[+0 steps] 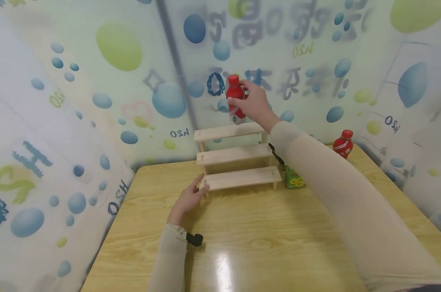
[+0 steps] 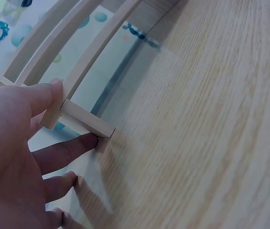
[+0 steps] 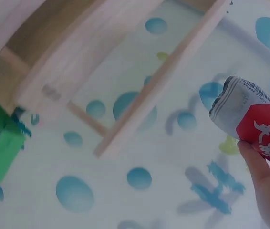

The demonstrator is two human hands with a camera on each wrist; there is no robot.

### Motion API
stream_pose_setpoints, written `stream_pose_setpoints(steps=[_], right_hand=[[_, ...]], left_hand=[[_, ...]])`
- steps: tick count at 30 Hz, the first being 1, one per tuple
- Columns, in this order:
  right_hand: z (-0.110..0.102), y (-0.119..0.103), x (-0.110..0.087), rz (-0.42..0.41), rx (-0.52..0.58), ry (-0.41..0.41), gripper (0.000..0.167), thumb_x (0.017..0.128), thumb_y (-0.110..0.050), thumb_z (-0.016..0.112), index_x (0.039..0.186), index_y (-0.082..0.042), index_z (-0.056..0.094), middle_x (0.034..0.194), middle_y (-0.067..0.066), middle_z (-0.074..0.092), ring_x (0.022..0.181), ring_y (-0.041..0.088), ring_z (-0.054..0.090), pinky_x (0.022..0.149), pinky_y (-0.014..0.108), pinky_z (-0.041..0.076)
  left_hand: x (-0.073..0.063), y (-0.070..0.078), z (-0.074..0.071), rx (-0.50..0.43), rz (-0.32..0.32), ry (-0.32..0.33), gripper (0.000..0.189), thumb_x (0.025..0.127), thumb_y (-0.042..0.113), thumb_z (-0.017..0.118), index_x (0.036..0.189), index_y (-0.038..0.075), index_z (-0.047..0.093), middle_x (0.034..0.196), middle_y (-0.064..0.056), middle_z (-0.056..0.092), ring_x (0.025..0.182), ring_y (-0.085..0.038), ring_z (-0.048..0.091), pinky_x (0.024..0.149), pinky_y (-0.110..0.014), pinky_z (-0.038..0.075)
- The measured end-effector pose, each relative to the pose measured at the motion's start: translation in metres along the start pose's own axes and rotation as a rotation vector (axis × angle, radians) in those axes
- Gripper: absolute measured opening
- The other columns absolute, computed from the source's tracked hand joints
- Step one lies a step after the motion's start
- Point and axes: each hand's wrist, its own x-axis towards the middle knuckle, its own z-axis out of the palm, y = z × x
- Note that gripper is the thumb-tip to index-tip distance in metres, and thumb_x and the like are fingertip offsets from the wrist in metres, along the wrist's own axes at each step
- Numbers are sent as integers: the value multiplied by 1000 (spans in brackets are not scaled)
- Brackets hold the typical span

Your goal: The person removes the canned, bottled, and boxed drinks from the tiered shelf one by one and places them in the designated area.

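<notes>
A red bottle [image 1: 236, 93] with a red cap is held upright by my right hand [image 1: 257, 104], its base just above the top step in the head view. The right wrist view shows the bottle's white and red lower part [image 3: 259, 114] with my thumb against it. A pale wooden three-step rack [image 1: 238, 177] stands on the table. My left hand [image 1: 185, 200] grips the left end of its lowest step. In the left wrist view, my thumb lies on that step [image 2: 89, 52], and another finger touches the short leg [image 2: 88, 118].
A green pack with yellow flowers [image 1: 294, 181] stands right of the rack, partly behind my right sleeve [image 1: 326, 178]. Another red bottle [image 1: 342, 145] is at the table's back right. Behind the wooden table [image 1: 257, 239] rises a wall [image 1: 133, 85] with a bubble pattern.
</notes>
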Motion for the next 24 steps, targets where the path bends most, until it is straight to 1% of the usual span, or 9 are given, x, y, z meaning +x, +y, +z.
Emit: stream_pose_setpoints(steps=[6,12,17,21,24], right_hand=[[-37,-1,-13,-18,-63,-4,69,100,-39,75,160,-22,46,155,7,57,124,25,65,106,46,59],[-69,12,-34,-26,-119,-30,74,100,-43,73,163,-20,42,159,11,54,133,31,63,108,53,57],[-91,21,-56,5,-158,-20,76,100,-44,73,164,-18,41,160,14,53,137,35,62,107,58,57],[-110,31,-73,31,-191,10,79,99,-48,72,165,-17,40,161,15,52,138,38,60,103,58,57],[-125,41,-86,59,-215,37,82,99,-52,70,165,-17,39,163,16,50,140,41,59,104,59,56]], left_hand=[[0,0,0,1,3,8,69,108,58,54,169,37,30,173,-22,33,150,-47,48,121,-65,42],[0,-1,0,-10,0,6,70,107,59,55,169,38,30,173,-22,32,151,-47,48,120,-65,42],[1,-2,0,-40,-14,1,70,106,60,57,168,40,31,173,-21,33,151,-46,47,122,-65,40],[2,-2,0,-31,-23,2,71,105,62,56,168,41,30,173,-21,33,151,-46,47,121,-66,40],[2,-2,0,-17,-20,2,71,106,62,55,168,41,30,174,-20,32,152,-46,47,122,-66,40]])
